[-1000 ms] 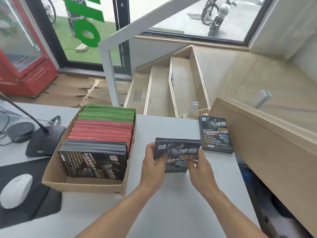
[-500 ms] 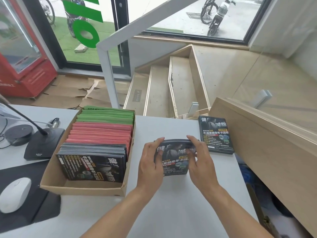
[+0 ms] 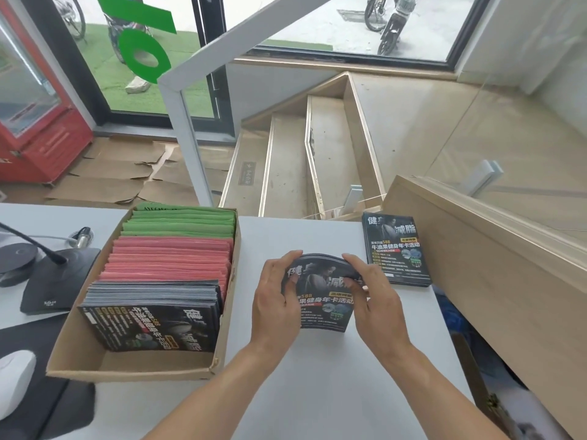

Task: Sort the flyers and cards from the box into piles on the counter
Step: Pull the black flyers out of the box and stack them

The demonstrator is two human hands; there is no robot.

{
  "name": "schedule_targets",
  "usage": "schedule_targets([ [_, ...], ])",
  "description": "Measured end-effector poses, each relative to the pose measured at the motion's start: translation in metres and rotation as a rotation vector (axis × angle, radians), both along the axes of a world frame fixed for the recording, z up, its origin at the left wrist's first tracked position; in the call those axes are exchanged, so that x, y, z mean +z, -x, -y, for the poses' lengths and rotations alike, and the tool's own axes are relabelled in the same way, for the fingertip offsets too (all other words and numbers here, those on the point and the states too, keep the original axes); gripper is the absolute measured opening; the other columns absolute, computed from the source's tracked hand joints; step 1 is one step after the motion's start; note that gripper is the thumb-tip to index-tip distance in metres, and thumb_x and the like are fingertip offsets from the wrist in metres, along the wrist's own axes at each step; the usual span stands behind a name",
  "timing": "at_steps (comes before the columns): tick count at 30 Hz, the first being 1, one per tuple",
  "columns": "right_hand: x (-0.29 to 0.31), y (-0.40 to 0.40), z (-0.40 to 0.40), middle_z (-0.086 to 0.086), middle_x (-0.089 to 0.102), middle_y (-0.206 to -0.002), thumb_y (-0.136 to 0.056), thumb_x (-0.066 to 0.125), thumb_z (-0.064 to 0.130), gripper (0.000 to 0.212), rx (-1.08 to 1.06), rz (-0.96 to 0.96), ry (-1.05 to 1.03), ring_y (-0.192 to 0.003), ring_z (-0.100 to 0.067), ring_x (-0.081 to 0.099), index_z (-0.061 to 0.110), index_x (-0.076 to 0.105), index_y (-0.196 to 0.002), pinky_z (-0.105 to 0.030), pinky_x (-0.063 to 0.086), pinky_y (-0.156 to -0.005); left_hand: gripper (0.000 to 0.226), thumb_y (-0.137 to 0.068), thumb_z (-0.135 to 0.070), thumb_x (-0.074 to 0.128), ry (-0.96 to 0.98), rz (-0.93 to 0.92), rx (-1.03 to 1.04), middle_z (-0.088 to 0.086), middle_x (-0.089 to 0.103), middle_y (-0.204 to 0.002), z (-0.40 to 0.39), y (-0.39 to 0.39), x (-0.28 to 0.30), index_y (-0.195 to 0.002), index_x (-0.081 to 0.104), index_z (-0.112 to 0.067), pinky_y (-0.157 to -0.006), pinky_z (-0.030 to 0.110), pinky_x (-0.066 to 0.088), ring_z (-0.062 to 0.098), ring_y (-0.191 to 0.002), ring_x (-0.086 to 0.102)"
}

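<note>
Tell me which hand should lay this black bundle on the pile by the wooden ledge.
Probably the right hand: it grips the black flyer bundle on the side nearest the black flyer pile. The left hand holds the far side, nearer the box.

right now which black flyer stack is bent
The stack between both hands, top edge bowed into an arch; the counter pile and the box's are unbent.

At right of centre in my view, the flyer pile [image 3: 395,249] reads "减脂", "588" and "牛油果健身年卡活动". The bent flyers [image 3: 324,300] at centre repeat "588"; the boxed black flyers [image 3: 152,325], lower left, show "588".
</note>
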State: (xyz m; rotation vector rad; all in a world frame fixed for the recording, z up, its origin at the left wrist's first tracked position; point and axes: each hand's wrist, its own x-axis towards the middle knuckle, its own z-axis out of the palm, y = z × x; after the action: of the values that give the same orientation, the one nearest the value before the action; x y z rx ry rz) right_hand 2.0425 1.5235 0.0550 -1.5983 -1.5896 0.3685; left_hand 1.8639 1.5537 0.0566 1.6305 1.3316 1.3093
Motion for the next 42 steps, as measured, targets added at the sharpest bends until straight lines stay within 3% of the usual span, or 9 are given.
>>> schedule_targets([
  [4,0.008,-0.020,-0.038,0.011,0.060,-0.115,-0.102,0.053,0.011,0.047,0.025,-0.115,0.145,-0.107,-0.007,0.058,0.044,0.049,-0.135,-0.041,0.057,-0.083,0.050,-0.099,0.003,0.050,0.091,-0.006,-0.020,-0.009,0.058,-0.116,-0.036,-0.016,0.006,-0.131,0.059,-0.035,-0.085,0.008,0.047,0.003,-0.111,0.057],
  [10,0.045,-0.063,-0.108,0.014,0.066,-0.110,-0.102,0.055,0.017,0.039,0.024,-0.200,0.349,-0.096,-0.010,0.065,0.049,0.056,-0.124,-0.035,0.061,-0.074,0.048,-0.100,-0.004,0.049,0.216,-0.035,-0.034,-0.013,0.057,-0.117,-0.105,-0.058,0.022,-0.130,0.055,-0.040,-0.088,0.024,0.053,0.006,-0.107,0.057],
  [14,0.070,-0.120,-0.158,0.010,0.067,-0.104,-0.098,0.061,0.016,0.036,-0.018,-0.073,0.596,-0.088,-0.019,0.070,0.046,0.059,-0.119,-0.046,0.062,-0.074,0.047,-0.100,-0.007,0.050,0.406,-0.053,-0.125,-0.005,0.058,-0.126,-0.153,-0.104,0.025,-0.138,0.048,-0.033,-0.081,0.034,0.060,0.019,-0.107,0.062],
  [18,0.070,-0.156,-0.191,0.009,0.065,-0.097,-0.096,0.059,0.006,0.033,-0.097,0.184,0.763,-0.084,-0.018,0.067,0.036,0.058,-0.111,-0.043,0.062,-0.070,0.050,-0.093,0.003,0.051,0.584,-0.156,-0.208,0.001,0.057,-0.121,-0.179,-0.156,0.020,-0.136,0.053,-0.024,-0.077,0.034,0.056,0.023,-0.103,0.058],
  [24,0.031,-0.184,-0.204,-0.001,0.067,-0.118,-0.094,0.055,0.005,0.037,-0.171,0.413,0.877,-0.098,-0.020,0.064,0.024,0.060,-0.126,-0.038,0.057,-0.085,0.040,-0.095,-0.007,0.057,0.620,-0.321,-0.330,0.006,0.062,-0.121,-0.195,-0.203,-0.003,-0.133,0.054,-0.020,-0.087,0.041,0.057,0.024,-0.100,0.058],
  [32,-0.002,-0.185,-0.202,-0.008,0.062,-0.117,-0.099,0.044,0.011,0.030,-0.258,0.497,0.906,-0.100,-0.028,0.061,0.020,0.053,-0.127,-0.041,0.053,-0.084,0.040,-0.089,-0.003,0.055,0.484,-0.537,-0.392,0.006,0.065,-0.125,-0.204,-0.211,-0.018,-0.124,0.062,-0.021,-0.087,0.042,0.055,0.030,-0.107,0.063],
  [36,-0.006,-0.183,-0.206,-0.012,0.045,-0.132,-0.096,0.055,0.011,0.050,-0.301,0.625,0.955,-0.116,-0.033,0.054,0.020,0.039,-0.143,-0.042,0.050,-0.087,0.043,-0.093,-0.015,0.060,0.400,-0.748,-0.335,0.006,0.052,-0.133,-0.207,-0.211,-0.031,-0.135,0.056,-0.022,-0.097,0.041,0.047,0.028,-0.121,0.053],
  [40,-0.012,-0.190,-0.217,-0.014,0.018,-0.159,-0.097,0.049,0.012,0.073,-0.155,0.470,1.005,-0.133,-0.039,0.044,0.029,0.014,-0.159,-0.047,0.044,-0.105,0.050,-0.092,-0.012,0.062,0.367,-0.791,-0.411,0.009,0.044,-0.141,-0.215,-0.217,-0.027,-0.139,0.048,-0.015,-0.102,0.040,0.044,0.029,-0.127,0.049],
  [42,-0.015,-0.194,-0.225,-0.013,0.015,-0.162,-0.096,0.049,0.016,0.069,-0.080,0.443,1.048,-0.139,-0.038,0.039,0.028,0.020,-0.158,-0.047,0.039,-0.110,0.065,-0.089,-0.012,0.065,0.420,-0.818,-0.470,0.012,0.035,-0.151,-0.220,-0.225,-0.021,-0.148,0.037,-0.015,-0.108,0.043,0.044,0.033,-0.134,0.044],
])
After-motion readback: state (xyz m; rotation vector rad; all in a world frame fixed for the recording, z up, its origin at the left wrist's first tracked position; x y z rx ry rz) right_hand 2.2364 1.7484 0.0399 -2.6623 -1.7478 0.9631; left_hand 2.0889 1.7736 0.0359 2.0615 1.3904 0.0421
